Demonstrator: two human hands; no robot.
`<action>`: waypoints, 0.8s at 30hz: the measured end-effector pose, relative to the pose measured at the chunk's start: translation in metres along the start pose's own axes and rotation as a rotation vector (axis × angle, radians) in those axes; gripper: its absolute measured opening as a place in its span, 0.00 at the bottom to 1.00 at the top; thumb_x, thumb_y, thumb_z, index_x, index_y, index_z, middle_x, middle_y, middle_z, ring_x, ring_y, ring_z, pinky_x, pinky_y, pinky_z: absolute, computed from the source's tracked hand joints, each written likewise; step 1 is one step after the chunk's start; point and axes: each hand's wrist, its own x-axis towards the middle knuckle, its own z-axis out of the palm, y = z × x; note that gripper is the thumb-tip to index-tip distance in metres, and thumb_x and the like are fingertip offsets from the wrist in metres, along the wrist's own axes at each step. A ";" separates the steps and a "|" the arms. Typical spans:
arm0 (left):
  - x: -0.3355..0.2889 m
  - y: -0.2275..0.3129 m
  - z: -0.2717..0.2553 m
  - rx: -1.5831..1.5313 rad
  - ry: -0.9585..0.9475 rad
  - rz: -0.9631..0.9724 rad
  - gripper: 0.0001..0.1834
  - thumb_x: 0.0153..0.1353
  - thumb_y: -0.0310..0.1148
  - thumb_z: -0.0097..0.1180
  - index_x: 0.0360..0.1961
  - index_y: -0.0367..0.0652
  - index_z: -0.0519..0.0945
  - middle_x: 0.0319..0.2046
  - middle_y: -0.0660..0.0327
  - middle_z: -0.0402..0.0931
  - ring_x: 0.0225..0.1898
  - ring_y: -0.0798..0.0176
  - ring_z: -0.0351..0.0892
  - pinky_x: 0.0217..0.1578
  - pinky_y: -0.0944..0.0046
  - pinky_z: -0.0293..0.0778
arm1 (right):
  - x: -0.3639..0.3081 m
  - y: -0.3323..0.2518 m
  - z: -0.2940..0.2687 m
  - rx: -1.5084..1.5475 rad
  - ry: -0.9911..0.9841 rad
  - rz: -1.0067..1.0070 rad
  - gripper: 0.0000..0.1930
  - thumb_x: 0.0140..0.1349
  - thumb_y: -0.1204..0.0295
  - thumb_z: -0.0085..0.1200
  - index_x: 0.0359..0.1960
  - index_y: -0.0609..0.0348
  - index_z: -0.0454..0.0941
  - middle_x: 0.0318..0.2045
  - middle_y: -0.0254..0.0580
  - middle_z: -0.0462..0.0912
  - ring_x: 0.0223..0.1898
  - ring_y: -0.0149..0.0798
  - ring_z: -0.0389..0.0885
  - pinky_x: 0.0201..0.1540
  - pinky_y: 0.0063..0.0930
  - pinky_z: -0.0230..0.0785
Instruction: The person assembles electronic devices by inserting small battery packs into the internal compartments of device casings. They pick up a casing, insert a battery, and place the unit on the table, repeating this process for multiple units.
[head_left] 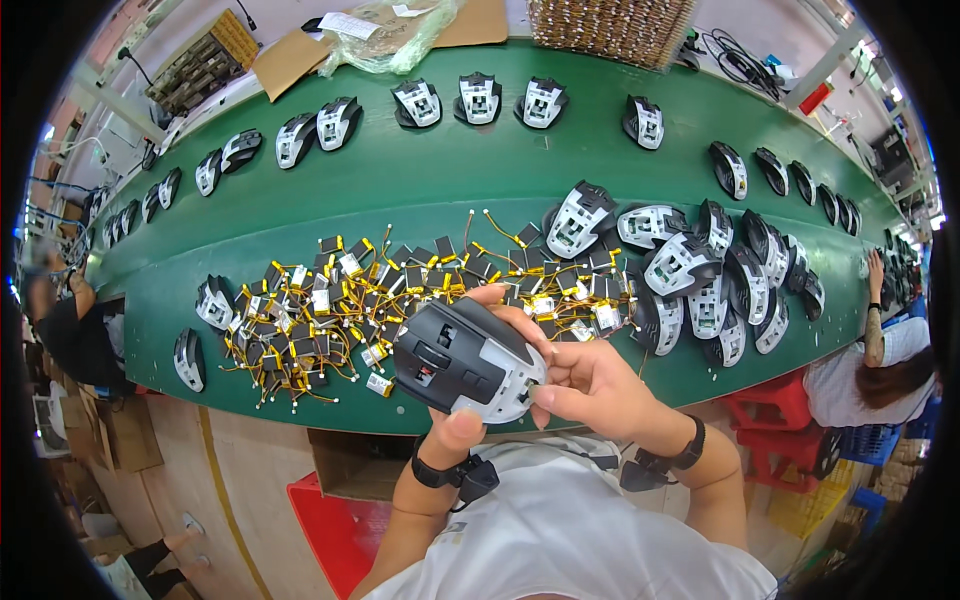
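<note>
A black and grey computer mouse is held up over the near edge of the green bench. My left hand grips it, the thumb along its near side and the fingers around the far side. At the mouse's grey end, my right hand is closed, its thumb against a small opening and its other fingertips at the edge. Whether a small part sits between those fingertips is hidden. Just beyond the mouse lies a wide heap of small battery packs with yellow tape, thin wires and white plugs.
To the right lies a pile of similar mice. More mice stand in a row along the raised far strip. A woven basket and cardboard are at the back. Co-workers sit at both sides; red stools stand at right.
</note>
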 end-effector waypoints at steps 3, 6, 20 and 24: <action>-0.001 0.001 -0.001 -0.014 -0.020 0.010 0.60 0.40 0.67 0.67 0.65 0.37 0.58 0.41 0.51 0.74 0.42 0.55 0.79 0.45 0.56 0.78 | 0.001 -0.001 0.001 0.014 0.009 0.001 0.09 0.65 0.70 0.57 0.38 0.65 0.78 0.26 0.33 0.83 0.28 0.21 0.77 0.32 0.18 0.66; -0.002 -0.004 -0.008 -0.102 -0.088 0.037 0.60 0.41 0.59 0.71 0.67 0.35 0.56 0.45 0.50 0.75 0.45 0.58 0.78 0.46 0.60 0.77 | 0.002 -0.001 0.001 0.040 -0.007 -0.015 0.09 0.64 0.72 0.57 0.40 0.65 0.78 0.26 0.33 0.83 0.28 0.21 0.77 0.33 0.19 0.67; 0.004 -0.008 -0.011 0.010 0.006 0.032 0.57 0.45 0.68 0.59 0.64 0.32 0.59 0.40 0.50 0.75 0.38 0.54 0.81 0.41 0.58 0.80 | -0.003 0.010 -0.015 0.201 0.044 0.040 0.12 0.62 0.74 0.59 0.46 0.66 0.78 0.33 0.35 0.82 0.29 0.23 0.76 0.32 0.19 0.68; 0.010 -0.009 -0.013 -0.017 0.024 0.028 0.54 0.48 0.67 0.54 0.64 0.32 0.60 0.40 0.49 0.76 0.37 0.53 0.81 0.40 0.58 0.80 | -0.011 0.032 -0.019 0.314 0.176 -0.252 0.20 0.60 0.75 0.61 0.54 0.66 0.74 0.36 0.37 0.80 0.35 0.26 0.76 0.37 0.20 0.69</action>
